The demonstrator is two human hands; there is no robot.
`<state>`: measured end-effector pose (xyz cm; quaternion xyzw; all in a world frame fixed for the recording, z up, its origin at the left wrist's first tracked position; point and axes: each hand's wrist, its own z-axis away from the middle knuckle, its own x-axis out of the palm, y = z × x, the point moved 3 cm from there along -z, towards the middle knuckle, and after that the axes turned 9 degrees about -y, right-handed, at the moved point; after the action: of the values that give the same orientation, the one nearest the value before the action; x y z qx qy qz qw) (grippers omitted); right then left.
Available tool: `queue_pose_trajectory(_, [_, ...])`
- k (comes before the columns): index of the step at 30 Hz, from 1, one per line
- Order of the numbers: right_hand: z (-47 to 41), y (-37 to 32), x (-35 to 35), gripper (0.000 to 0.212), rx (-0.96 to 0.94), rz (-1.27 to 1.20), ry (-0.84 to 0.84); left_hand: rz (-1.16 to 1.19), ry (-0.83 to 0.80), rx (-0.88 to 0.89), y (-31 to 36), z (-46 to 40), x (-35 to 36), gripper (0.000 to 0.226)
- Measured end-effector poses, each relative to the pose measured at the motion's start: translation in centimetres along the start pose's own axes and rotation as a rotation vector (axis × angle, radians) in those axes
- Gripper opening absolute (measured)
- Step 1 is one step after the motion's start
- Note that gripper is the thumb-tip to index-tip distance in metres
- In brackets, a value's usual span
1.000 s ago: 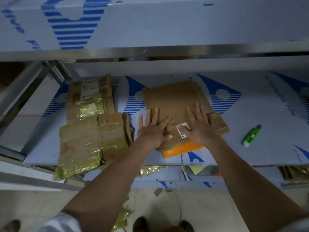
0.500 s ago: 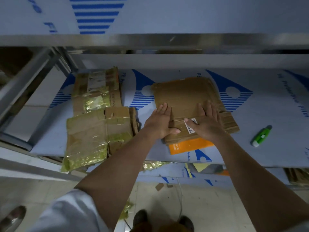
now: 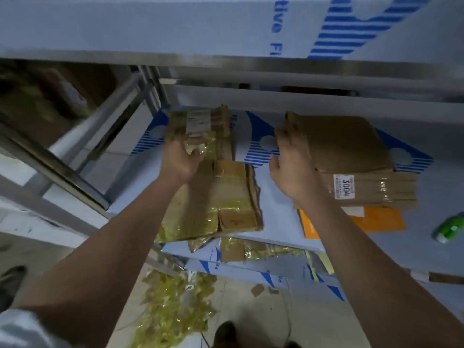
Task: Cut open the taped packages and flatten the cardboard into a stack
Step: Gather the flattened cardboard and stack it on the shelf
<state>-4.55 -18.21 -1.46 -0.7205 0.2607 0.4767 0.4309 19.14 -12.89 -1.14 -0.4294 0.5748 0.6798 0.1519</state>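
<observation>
Two taped packages lie on the left of the shelf: a far taped package and a near one wrapped in yellowish tape. My left hand reaches over the near one and grips the front edge of the far package, fingers curled at its crumpled tape. To the right lies the stack of flattened cardboard, with a white label reading 3004. My right hand rests, fingers straight, against the stack's left edge. A green cutter lies at the far right, touched by neither hand.
An orange envelope sticks out under the stack. A metal rail of the upper shelf hangs close overhead, and metal frame bars slope at the left. Crumpled yellow tape scraps litter the floor near my shoe.
Both hands have lifted off the pressed cardboard. My left hand swung left onto the far taped package, and my right hand slid to the stack's left edge. The view has turned left.
</observation>
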Motion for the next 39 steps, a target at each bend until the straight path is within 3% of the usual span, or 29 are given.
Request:
queue_pose_trajectory(6, [-2.8,-6.2,4.4,0.055,-0.057,-0.365,-0.387,0.305,-0.067,-0.369,-7.8,-2.9,-1.6,0.012])
queue_pose_trajectory(9, [-3.0,-6.2,8.2,0.060,-0.062,-0.184,-0.612,0.349,-0.131,-0.504,-9.7,-4.1,-1.0,0.009])
queue_pose_trajectory(11, [-2.4,-5.5,10.5,0.062,-0.063,-0.035,-0.688,0.319,-0.176,-0.557,-10.9,-4.9,-0.4,0.030])
queue_pose_trajectory(15, [-1.9,-5.0,12.1,0.063,-0.061,-0.058,-0.610,0.355,-0.188,-0.602,-11.7,-5.8,0.0,0.049])
queue_pose_trajectory(18, [-1.6,-5.1,12.1,0.067,-0.025,-0.130,-0.481,0.381,-0.156,-0.614,-11.5,-6.1,0.6,0.037])
queue_pose_trajectory(22, [-1.2,-4.9,12.1,0.073,0.033,-0.215,-0.367,0.408,-0.183,-0.625,-11.0,-6.3,1.2,0.041])
queue_pose_trajectory(25, [-0.9,-5.0,11.8,0.077,0.131,-0.285,-0.331,0.489,-0.169,-0.556,-10.2,-6.4,1.0,0.012])
queue_pose_trajectory(26, [-0.8,-5.0,11.7,0.080,0.154,-0.276,-0.312,0.527,-0.138,-0.511,-10.0,-6.5,0.7,0.008])
queue_pose_trajectory(29, [-0.7,-5.1,11.0,0.087,0.198,-0.202,-0.300,0.547,0.015,-0.385,-8.8,-6.6,-1.5,0.031])
queue_pose_trajectory(32, [-0.9,-5.4,10.0,0.085,0.243,-0.230,-0.337,0.677,0.127,-0.333,-7.4,-6.3,-3.5,0.027])
queue_pose_trajectory(35, [-1.0,-5.9,8.2,0.076,0.298,-0.441,-0.254,0.774,0.156,-0.288,-5.7,-4.7,-4.6,0.013])
queue_pose_trajectory(39, [-0.6,-6.8,6.4,0.094,0.450,-1.192,-0.186,0.945,0.069,-0.275,-3.8,-0.4,-4.2,0.025])
